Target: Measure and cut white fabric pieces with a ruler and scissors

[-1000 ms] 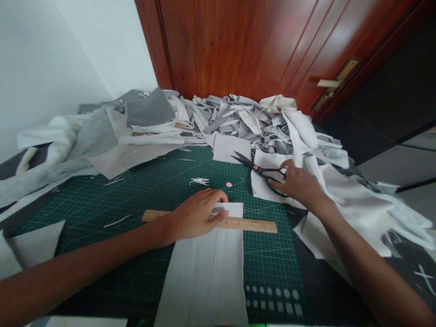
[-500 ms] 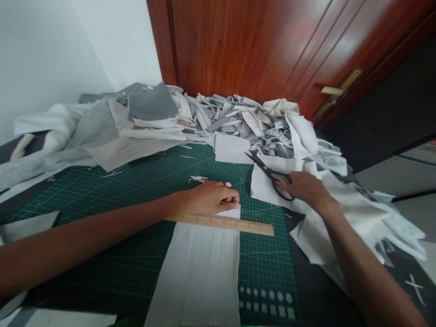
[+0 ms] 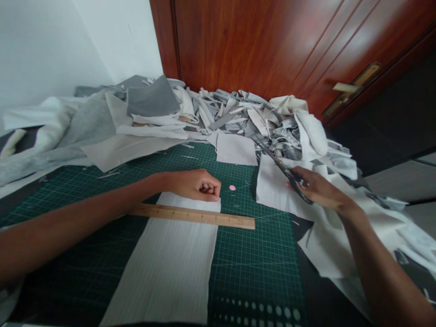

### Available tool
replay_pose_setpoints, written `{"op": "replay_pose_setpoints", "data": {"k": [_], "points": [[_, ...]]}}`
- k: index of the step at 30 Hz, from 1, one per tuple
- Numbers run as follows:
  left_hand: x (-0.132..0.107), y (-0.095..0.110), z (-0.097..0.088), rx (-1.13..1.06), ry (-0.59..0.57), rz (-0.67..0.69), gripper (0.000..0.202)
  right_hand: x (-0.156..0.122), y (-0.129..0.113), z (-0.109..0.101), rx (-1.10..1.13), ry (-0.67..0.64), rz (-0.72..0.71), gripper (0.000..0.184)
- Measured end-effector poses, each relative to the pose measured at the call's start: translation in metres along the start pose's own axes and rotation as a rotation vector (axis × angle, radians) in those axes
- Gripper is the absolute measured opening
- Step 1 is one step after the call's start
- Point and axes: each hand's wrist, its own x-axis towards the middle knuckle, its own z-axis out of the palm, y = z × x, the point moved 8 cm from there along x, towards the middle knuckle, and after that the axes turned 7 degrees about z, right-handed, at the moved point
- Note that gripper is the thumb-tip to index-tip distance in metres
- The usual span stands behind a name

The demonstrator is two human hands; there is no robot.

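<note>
A long white ribbed fabric strip (image 3: 173, 268) lies on the green cutting mat (image 3: 252, 268) and runs toward me. My left hand (image 3: 200, 185) is closed at the strip's far right corner, its fingertips pinching the edge. Across the strip, just nearer than that hand, rests a wooden ruler (image 3: 235, 221); the left forearm passes over its left end. My right hand (image 3: 311, 184) grips black scissors (image 3: 281, 164) by the handles, blades pointing up and left. Under them is another white ribbed piece (image 3: 270, 186). A small pink dot (image 3: 232, 187) shows on the mat between my hands.
Grey and white scraps (image 3: 235, 113) are heaped along the back, against a reddish wooden door (image 3: 238, 45). Larger grey cloth (image 3: 91, 118) is piled at left. White fabric pieces (image 3: 334, 245) spread along the right side. A flat white square (image 3: 236, 149) lies at the mat's far edge.
My left hand, the fabric strip and the ruler have shifted left across the mat, uncovering more of it. My right hand has moved slightly right with the scissors, which have turned.
</note>
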Motion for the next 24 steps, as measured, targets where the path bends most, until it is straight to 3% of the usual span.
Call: {"op": "replay_pose_setpoints", "data": {"k": [5, 9, 15, 24], "points": [[-0.005, -0.007, -0.007, -0.036, 0.08, 0.02, 0.024, -0.022, -0.037, 0.015, -0.013, -0.132, -0.214, 0.054], [-0.006, -0.01, -0.005, -0.081, 0.088, 0.003, 0.027, -0.039, -0.03, 0.027, -0.083, -0.315, -0.142, 0.054], [-0.006, -0.007, -0.005, -0.057, 0.093, 0.026, 0.027, -0.041, -0.016, 0.025, -0.096, -0.341, -0.031, 0.055], [-0.006, 0.002, -0.007, 0.105, 0.122, 0.147, 0.026, -0.049, -0.054, 0.031, -0.111, -0.405, -0.124, 0.039]]}}
